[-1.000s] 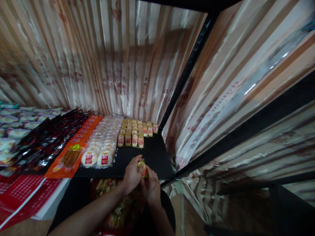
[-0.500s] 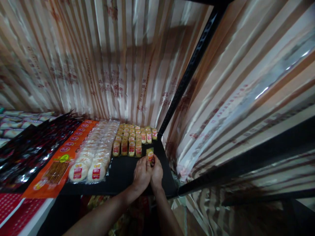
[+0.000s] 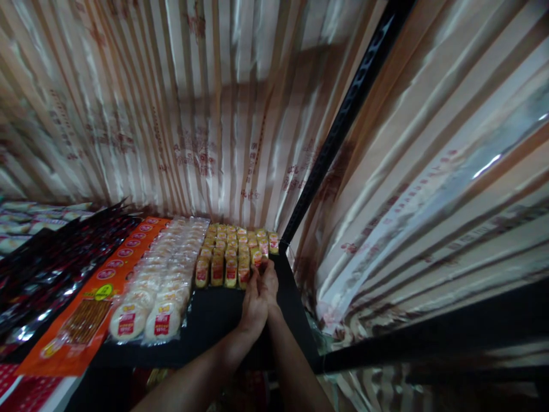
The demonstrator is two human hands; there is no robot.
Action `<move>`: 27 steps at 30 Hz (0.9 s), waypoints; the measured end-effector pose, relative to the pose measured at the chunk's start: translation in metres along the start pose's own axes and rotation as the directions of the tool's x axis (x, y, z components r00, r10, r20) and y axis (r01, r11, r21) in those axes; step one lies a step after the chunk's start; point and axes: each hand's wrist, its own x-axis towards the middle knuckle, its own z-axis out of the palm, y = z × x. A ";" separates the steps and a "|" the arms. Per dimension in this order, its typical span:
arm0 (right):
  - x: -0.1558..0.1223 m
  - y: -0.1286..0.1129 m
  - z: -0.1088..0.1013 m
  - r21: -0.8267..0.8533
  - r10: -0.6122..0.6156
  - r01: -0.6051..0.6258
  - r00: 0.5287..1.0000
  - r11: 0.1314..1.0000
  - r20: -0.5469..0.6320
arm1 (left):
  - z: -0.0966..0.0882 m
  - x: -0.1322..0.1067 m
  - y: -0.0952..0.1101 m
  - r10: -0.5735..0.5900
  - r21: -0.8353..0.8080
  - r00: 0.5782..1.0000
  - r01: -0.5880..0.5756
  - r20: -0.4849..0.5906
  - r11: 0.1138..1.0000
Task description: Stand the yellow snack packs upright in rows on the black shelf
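Both my hands meet around one small yellow snack packet (image 3: 257, 257) with a red label, held upright at the right front of the packed rows. My left hand (image 3: 254, 303) grips it from the left, and my right hand (image 3: 269, 281) closes on its right side. Its lower part is hidden by my fingers. Just to the left stand rows of matching yellow packets (image 3: 230, 270), set upright on the black shelf (image 3: 214, 320). The held packet is close to the rows; whether it touches the shelf I cannot tell.
Left of the yellow packets lie clear-wrapped round white cakes (image 3: 163, 320), an orange snack bag (image 3: 86, 320) and dark shiny packs (image 3: 55, 263). A black metal post (image 3: 338, 129) rises at the shelf's back right corner. Striped plastic sheeting (image 3: 193, 114) hangs behind.
My hands have moved the yellow packet away from me, up against the rows at their right side. The camera view has shifted slightly.
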 end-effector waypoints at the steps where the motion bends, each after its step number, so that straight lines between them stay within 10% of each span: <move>1: 0.001 0.001 0.001 0.005 -0.002 0.002 1.000 1.000 0.001 | -0.001 0.000 -0.001 0.006 -0.013 1.000 -0.005 0.013 1.000; 27: -0.037 -0.001 -0.015 0.049 -0.126 0.130 0.989 0.990 -0.078 | -0.014 -0.030 -0.018 0.100 0.044 0.995 -0.100 -0.013 0.994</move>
